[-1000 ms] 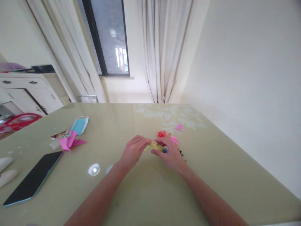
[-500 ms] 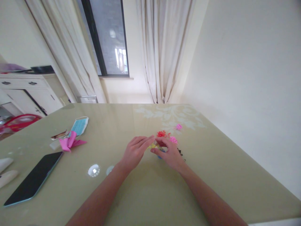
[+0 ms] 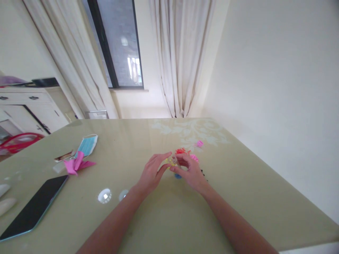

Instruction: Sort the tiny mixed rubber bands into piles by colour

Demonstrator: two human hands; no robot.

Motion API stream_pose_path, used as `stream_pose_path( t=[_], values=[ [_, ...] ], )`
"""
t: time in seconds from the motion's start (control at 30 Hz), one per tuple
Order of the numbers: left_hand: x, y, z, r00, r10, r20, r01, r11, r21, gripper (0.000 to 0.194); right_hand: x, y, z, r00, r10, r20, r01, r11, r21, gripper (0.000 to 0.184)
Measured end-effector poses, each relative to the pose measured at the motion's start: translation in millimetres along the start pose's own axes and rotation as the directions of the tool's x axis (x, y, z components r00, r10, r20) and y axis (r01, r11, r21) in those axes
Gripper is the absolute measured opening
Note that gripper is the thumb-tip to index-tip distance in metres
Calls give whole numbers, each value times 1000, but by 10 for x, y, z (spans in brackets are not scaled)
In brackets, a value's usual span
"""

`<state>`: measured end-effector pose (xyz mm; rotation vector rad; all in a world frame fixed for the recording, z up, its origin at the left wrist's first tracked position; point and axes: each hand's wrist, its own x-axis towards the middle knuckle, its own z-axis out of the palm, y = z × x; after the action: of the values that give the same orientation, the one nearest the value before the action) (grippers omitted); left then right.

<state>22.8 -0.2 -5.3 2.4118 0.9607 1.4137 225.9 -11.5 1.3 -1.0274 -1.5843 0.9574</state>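
Between my two hands, just above the table, is a small clear container (image 3: pixel 173 159), partly hidden by fingers, with yellow showing at it. My right hand (image 3: pixel 191 173) curls round its right side, thumb below and fingers above. At its left side are the fingertips and thumb of my left hand (image 3: pixel 153 173), bent toward it. Beside my right hand lie a red heap of small pieces (image 3: pixel 181 151), a pink bunch (image 3: pixel 194 158) and some black bits (image 3: pixel 202 173). Under the right thumb a blue bunch (image 3: pixel 178 176) shows. What the pieces are is too small to tell.
A small pink object (image 3: pixel 199 143) lies farther back. On the left are a folded pink paper shape (image 3: pixel 78 164), a blue face mask (image 3: pixel 88 145), a dark tablet (image 3: pixel 35 204) and pale rounded objects (image 3: pixel 6 205). The table (image 3: pixel 164 225) meets a wall on the right.
My left thumb and fingers have spread apart, so more of the clear container shows. My right hand keeps about the same place. The view has shifted slightly.
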Motion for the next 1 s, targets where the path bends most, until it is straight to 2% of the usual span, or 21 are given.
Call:
stream_pose_path(
  t=[0.13,0.27,0.33,0.4,0.5,0.57,0.63,0.83,1.0],
  values=[
    [3,19,13,999,-3,-39,1,999,-51,28,-3,-21,14,1000,-18,4,18,1000,11,39],
    [17,-17,15,988,-148,-50,144,987,-75,25,14,-25,1,1000,-7,-17,7,1000,6,41],
    [19,-82,14,972,-237,4,236,970,-60,25,31,-28,-31,998,7,-60,-7,1000,-4,42],
    [7,-157,26,953,-281,112,283,959,-3,24,52,-35,-77,994,14,-105,-14,1000,6,43],
    [-33,-226,95,927,-272,259,251,961,113,35,88,-51,-148,987,18,-162,-6,997,72,43],
    [-57,-227,174,915,-261,308,217,961,171,48,109,-60,-180,980,22,-199,-3,995,98,43],
    [-68,-209,258,906,-258,336,196,958,208,53,123,-66,-197,975,19,-221,2,995,97,42],
    [-58,-193,380,911,-262,318,216,961,173,21,130,-84,-220,970,0,-242,23,995,93,40],
    [-54,-218,353,917,-281,282,265,960,94,16,132,-74,-238,968,1,-251,20,997,79,41]
  ],
)
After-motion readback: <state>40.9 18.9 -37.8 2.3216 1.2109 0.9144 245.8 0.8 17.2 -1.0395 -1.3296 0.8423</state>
